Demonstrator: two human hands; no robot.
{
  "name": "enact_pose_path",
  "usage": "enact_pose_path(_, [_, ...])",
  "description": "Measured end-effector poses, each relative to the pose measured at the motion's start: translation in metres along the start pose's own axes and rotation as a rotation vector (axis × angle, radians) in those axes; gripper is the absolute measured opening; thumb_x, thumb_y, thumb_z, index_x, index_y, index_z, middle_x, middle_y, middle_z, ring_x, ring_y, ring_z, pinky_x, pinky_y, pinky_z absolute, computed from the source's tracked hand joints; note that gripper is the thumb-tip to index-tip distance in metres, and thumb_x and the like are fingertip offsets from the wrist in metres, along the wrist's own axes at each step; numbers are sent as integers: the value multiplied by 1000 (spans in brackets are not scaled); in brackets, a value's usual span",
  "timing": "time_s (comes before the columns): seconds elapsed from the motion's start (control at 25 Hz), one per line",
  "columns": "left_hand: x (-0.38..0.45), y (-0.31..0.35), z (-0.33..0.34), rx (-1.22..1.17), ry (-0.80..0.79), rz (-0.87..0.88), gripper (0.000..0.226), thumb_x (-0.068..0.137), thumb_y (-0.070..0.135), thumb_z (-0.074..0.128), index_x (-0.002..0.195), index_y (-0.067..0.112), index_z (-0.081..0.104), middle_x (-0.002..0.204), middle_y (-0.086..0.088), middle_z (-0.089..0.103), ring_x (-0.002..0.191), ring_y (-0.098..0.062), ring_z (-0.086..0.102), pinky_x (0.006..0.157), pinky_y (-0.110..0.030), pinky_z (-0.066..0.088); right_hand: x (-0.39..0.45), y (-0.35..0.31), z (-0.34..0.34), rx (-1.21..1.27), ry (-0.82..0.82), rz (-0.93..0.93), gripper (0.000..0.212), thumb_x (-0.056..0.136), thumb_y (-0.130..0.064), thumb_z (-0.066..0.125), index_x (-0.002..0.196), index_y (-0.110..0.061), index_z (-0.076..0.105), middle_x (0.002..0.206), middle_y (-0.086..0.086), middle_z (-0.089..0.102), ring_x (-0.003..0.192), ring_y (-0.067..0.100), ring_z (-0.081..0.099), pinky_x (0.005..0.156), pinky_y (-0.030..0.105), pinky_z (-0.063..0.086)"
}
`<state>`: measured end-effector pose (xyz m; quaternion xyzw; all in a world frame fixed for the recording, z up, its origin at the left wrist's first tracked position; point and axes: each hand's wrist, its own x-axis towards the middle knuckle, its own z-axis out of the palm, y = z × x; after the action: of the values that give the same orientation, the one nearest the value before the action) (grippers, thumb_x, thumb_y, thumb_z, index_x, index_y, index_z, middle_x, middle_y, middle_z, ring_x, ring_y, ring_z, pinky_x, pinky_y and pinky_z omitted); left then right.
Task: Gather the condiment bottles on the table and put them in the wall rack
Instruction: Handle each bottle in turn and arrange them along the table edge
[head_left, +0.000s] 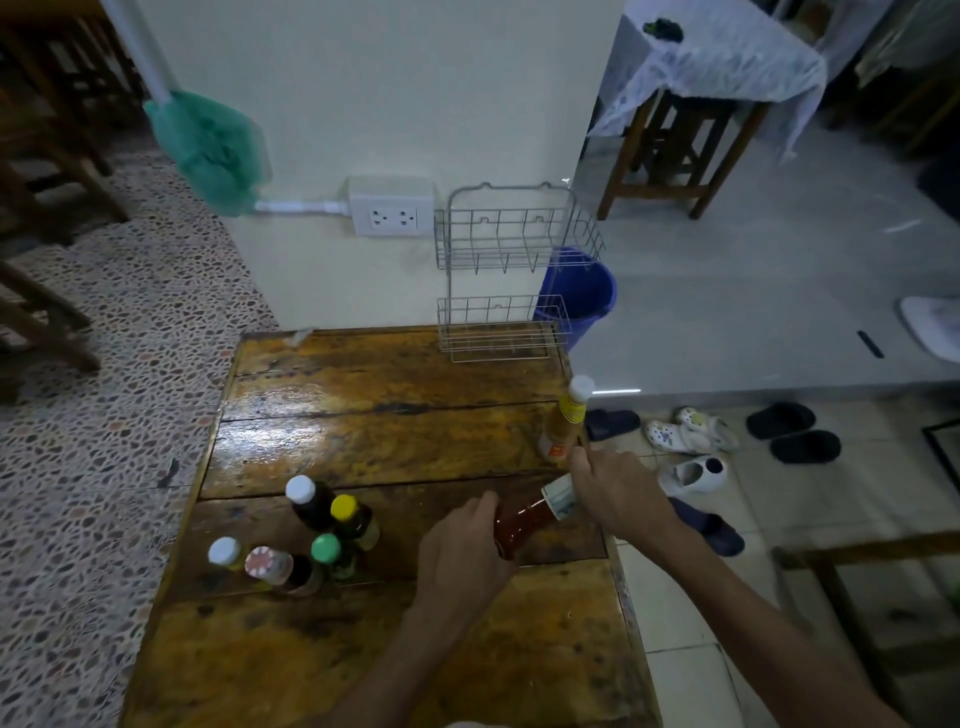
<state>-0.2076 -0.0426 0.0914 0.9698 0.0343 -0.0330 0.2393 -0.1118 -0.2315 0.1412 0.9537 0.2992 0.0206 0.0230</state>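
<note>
A red sauce bottle lies tilted over the wooden table, held at both ends. My left hand grips its lower end and my right hand grips its labelled upper end. An orange-yellow bottle with a white cap stands at the table's right edge, just beyond my right hand. Several capped bottles stand grouped at the table's left. A two-tier wire rack hangs on the wall behind the table, with nothing in it.
A wall socket sits left of the rack, a green mop head further left. A blue bucket stands behind the rack. Shoes and sandals lie on the floor to the right. Wooden stools stand at far left and far right.
</note>
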Motion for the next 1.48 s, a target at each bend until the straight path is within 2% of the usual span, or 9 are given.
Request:
enact_pose_path(0.16, [17,-7,-9,-303,-180,-15,52,67,46,83,108,32,54,97,14,66,85,-7,66,68,-30,55,-6,3,-5,313,325,-15,23,100,-37,55,103,-14,58,69,-2,59,55,8,51,48,15,34])
enact_pose_path(0.32, [28,-16,-24,-527,-451,69,54,65,42,87,112,39,60,93,14,71,75,-1,68,58,-18,50,-8,21,-12,328,365,-248,33,101,-42,43,93,-16,63,82,-3,58,69,10,48,52,22,33])
enact_pose_path(0.52, [23,-7,-1,-343,-403,35,51,64,47,83,108,35,59,91,11,69,78,-4,68,64,-29,57,-17,20,14,485,182,-31,29,103,-37,28,84,-25,47,61,-6,50,48,10,44,44,30,39])
enact_pose_path(0.68, [6,0,26,-81,-379,-7,46,65,52,77,101,37,52,91,13,67,82,-12,67,65,-31,51,-42,17,56,455,59,154,27,102,-39,26,81,-31,40,54,-9,41,41,3,38,41,18,21])
enact_pose_path(0.92, [-14,-1,57,186,-305,25,41,77,61,68,107,38,51,103,17,64,97,-9,63,87,-36,44,-71,16,90,300,-366,81,25,101,-28,49,121,-13,51,109,14,66,90,31,65,74,40,55])
enact_pose_path(1.04, [-4,-2,50,-127,-440,-37,44,71,45,80,106,36,54,98,14,65,88,-8,65,78,-33,53,-75,12,74,501,-34,267,40,101,-63,29,98,-30,53,76,-10,57,62,7,53,52,22,42])
enact_pose_path(1.2, [7,-2,39,-440,-612,-46,63,69,35,90,124,31,60,109,8,70,92,-8,70,77,-31,62,-72,18,57,475,232,28,32,101,-58,37,99,-29,52,83,-15,53,65,1,45,47,16,38])
enact_pose_path(1.36, [-9,7,51,-270,-482,-57,54,69,49,85,113,33,58,100,12,69,86,-6,68,74,-30,58,-67,16,59,485,83,167,28,103,-44,28,83,-31,42,61,-12,44,49,5,43,44,21,28])
enact_pose_path(1.48, [-26,4,69,-4,-386,-51,53,73,57,79,116,40,55,110,16,69,99,-6,66,85,-32,48,-75,7,80,547,-335,390,41,102,-46,25,95,-20,57,84,2,60,85,28,64,66,32,42])
